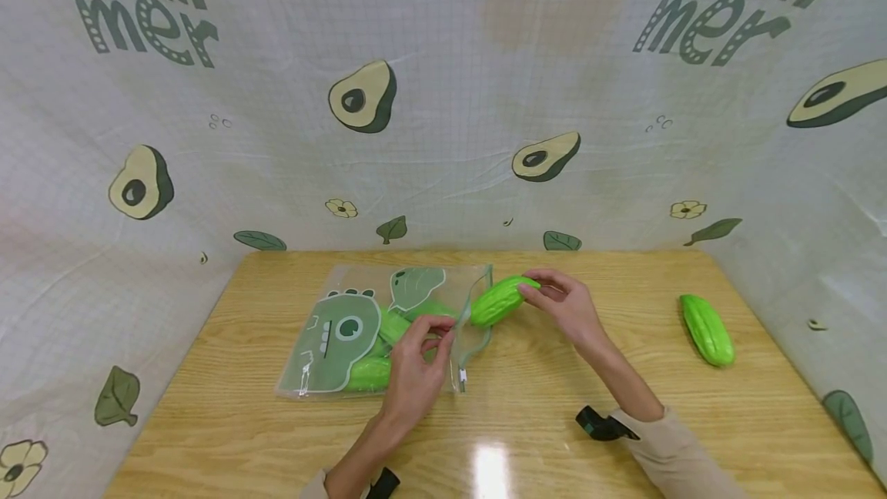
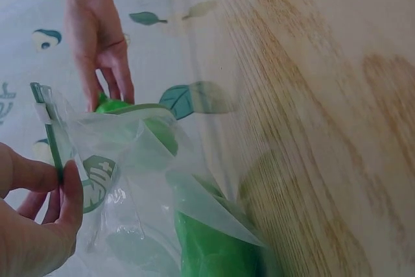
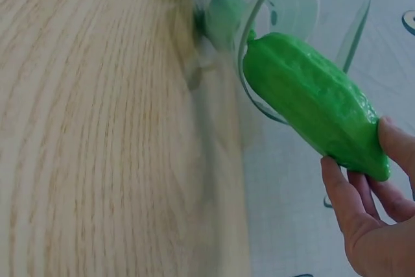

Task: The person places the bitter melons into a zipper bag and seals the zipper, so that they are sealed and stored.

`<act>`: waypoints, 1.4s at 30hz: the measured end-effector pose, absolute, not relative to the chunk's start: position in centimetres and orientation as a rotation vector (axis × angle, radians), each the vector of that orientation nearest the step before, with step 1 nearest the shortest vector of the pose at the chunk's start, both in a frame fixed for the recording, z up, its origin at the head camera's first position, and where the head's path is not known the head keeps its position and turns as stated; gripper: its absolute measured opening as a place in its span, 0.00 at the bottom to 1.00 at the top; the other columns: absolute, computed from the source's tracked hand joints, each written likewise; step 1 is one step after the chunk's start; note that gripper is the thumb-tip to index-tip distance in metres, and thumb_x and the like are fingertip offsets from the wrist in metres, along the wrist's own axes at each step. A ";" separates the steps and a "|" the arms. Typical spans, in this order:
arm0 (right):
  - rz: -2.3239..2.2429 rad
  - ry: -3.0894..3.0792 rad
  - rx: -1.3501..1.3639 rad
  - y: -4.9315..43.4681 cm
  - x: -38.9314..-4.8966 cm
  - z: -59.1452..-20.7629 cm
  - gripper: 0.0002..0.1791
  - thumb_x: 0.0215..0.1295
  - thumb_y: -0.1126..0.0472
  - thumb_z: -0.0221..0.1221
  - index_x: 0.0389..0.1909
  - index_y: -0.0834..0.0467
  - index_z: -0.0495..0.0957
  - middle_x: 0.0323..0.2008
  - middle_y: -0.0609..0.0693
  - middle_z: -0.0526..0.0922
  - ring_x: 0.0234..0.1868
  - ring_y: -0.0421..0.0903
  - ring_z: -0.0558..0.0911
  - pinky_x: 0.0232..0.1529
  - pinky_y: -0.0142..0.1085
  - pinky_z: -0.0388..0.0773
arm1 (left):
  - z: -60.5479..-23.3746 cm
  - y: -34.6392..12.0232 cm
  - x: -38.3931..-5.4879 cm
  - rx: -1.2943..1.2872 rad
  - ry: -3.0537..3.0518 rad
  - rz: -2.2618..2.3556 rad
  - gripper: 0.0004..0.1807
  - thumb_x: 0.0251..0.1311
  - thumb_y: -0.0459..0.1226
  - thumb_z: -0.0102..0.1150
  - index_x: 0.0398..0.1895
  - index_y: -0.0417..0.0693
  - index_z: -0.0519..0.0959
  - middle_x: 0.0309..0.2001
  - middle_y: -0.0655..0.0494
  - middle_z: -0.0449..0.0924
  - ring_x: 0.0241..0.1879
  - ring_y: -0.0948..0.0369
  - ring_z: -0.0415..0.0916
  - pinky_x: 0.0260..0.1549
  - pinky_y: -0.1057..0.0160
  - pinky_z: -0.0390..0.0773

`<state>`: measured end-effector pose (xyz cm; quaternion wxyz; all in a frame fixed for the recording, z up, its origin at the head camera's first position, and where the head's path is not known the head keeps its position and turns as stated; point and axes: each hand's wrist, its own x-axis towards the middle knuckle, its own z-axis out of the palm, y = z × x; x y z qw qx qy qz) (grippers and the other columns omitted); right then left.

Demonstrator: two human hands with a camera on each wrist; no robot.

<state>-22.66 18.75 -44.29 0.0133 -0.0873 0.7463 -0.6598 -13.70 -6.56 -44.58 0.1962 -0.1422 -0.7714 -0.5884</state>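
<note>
A clear slider zip bag [image 1: 315, 337] with a green cartoon dinosaur print lies on the table, its mouth parted toward the right. Through the plastic several green pieces show, one a bright green gourd [image 1: 369, 374] near the front. My left hand [image 1: 416, 364] pinches the bag's zip edge [image 2: 55, 141] between thumb and fingers. By one end, my right hand [image 1: 564, 306] holds a bumpy green bitter melon [image 3: 311, 98] with its fingertips. The melon's other end points into the bag's mouth, just inside the rim in the right wrist view.
Another green bitter melon [image 1: 707, 329] lies on the wooden table [image 1: 527, 422] at the far right. Behind the table and at its sides hangs a pale cloth [image 1: 443, 37] printed with avocados and leaves. A white slider [image 1: 463, 376] sits at the zip's front end.
</note>
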 end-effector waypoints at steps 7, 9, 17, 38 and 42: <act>-2.017 2.331 -0.254 18.3 -22.6 -44.6 0.23 0.70 0.58 0.67 0.59 0.68 0.77 0.61 0.61 0.76 0.54 0.37 0.83 0.57 0.45 0.83 | -44.5 -6.5 -13.8 -0.401 -2.173 -1.628 0.10 0.65 0.21 0.61 0.46 0.37 0.81 0.43 0.50 0.82 0.45 0.54 0.82 0.46 0.63 0.86; -2.022 2.328 -0.239 18.1 -22.6 -44.7 0.23 0.70 0.58 0.67 0.59 0.68 0.77 0.61 0.61 0.76 0.53 0.36 0.83 0.56 0.42 0.84 | -44.4 -6.5 -13.8 -0.394 -2.181 -1.627 0.10 0.65 0.21 0.61 0.46 0.37 0.81 0.43 0.50 0.82 0.45 0.54 0.82 0.46 0.63 0.86; -2.016 2.335 -0.202 17.3 -22.3 -45.1 0.23 0.70 0.58 0.67 0.59 0.67 0.78 0.61 0.62 0.76 0.53 0.39 0.83 0.52 0.31 0.83 | -44.4 -6.5 -13.6 -0.395 -2.185 -1.631 0.10 0.65 0.21 0.61 0.46 0.37 0.81 0.43 0.50 0.82 0.45 0.54 0.82 0.47 0.63 0.86; -1.920 2.401 -0.236 15.8 -21.5 -46.2 0.22 0.72 0.56 0.65 0.59 0.66 0.77 0.62 0.62 0.77 0.61 0.56 0.80 0.54 0.28 0.81 | -44.3 -6.3 -13.4 -0.379 -2.203 -1.645 0.10 0.66 0.22 0.61 0.46 0.39 0.81 0.43 0.52 0.82 0.44 0.56 0.81 0.47 0.63 0.86; -1.867 2.459 -0.240 15.7 -21.4 -46.1 0.22 0.72 0.55 0.64 0.61 0.64 0.78 0.63 0.60 0.77 0.63 0.56 0.78 0.56 0.28 0.78 | -44.3 -6.3 -13.4 -0.398 -2.192 -1.630 0.09 0.66 0.22 0.61 0.45 0.39 0.82 0.42 0.52 0.82 0.44 0.55 0.81 0.46 0.62 0.87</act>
